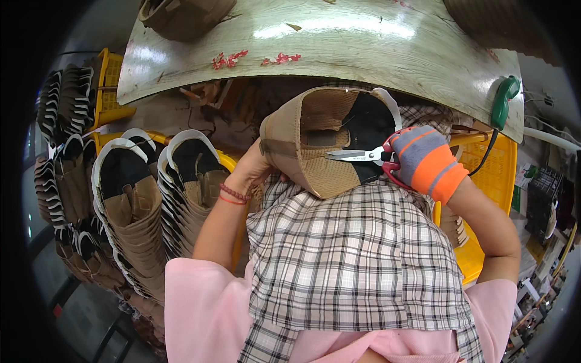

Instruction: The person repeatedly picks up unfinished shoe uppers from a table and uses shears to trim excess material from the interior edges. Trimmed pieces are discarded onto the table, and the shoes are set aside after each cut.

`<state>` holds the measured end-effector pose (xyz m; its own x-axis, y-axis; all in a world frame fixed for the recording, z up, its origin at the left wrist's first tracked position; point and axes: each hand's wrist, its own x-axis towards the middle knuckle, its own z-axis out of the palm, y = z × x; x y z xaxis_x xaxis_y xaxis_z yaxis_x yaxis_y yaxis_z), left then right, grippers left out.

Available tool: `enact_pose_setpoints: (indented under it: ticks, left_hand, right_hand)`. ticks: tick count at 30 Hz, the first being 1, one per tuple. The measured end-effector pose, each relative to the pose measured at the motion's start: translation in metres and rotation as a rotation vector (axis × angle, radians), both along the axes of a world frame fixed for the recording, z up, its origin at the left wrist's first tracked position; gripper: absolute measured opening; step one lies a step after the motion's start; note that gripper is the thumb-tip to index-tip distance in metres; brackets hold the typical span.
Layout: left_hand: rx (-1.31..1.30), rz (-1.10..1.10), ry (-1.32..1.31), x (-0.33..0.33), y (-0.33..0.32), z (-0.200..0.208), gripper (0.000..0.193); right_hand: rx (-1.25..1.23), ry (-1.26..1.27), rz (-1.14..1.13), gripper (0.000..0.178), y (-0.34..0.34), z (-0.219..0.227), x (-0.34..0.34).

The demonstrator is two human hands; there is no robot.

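A tan fabric shoe upper (284,133) with a black lining and a white edge lies tilted over my lap, its opening facing up. My left hand (257,164) grips it from its left side, and most of the fingers are hidden behind the fabric. My right hand (423,158), in an orange and grey glove, is closed round the red handles of a pair of scissors (363,155). The blades point left into the upper's opening, over the black lining and the tan inside. They look nearly closed.
A wood-grain table (339,57) with red marks stands ahead, and a tan piece (184,18) sits on its far left. A green corded tool (505,100) rests at its right edge. Stacks of similar uppers (136,212) fill the left. A yellow basket (493,181) stands right.
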<state>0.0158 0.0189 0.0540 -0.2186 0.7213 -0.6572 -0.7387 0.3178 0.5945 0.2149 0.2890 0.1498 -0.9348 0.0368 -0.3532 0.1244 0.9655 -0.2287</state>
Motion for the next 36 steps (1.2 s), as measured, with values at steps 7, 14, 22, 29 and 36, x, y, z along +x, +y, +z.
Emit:
enact_pose_setpoints:
  ticks: [7, 14, 22, 29, 36]
  left_hand:
    - [0.006, -0.012, -0.006, 0.0, -0.002, -0.002, 0.04]
    - [-0.034, 0.008, 0.021, 0.001, -0.001, -0.003, 0.038]
    - [-0.007, 0.015, -0.008, 0.002, -0.002, -0.001, 0.036]
    - [-0.016, 0.024, 0.004, 0.004, -0.003, -0.001, 0.037]
    - [-0.024, -0.015, 0.012, 0.002, -0.004, 0.001, 0.035]
  right_hand:
    - [0.037, -0.02, 0.051, 0.027, 0.003, 0.01, -0.008]
    - [0.08, -0.066, 0.062, 0.026, 0.003, 0.006, -0.006]
    - [-0.062, -0.077, -0.03, 0.031, 0.001, 0.003, 0.0]
    - [-0.074, -0.128, -0.03, 0.031, -0.005, -0.008, -0.003]
    - [-0.013, -0.004, -0.103, 0.027, 0.003, 0.004, 0.006]
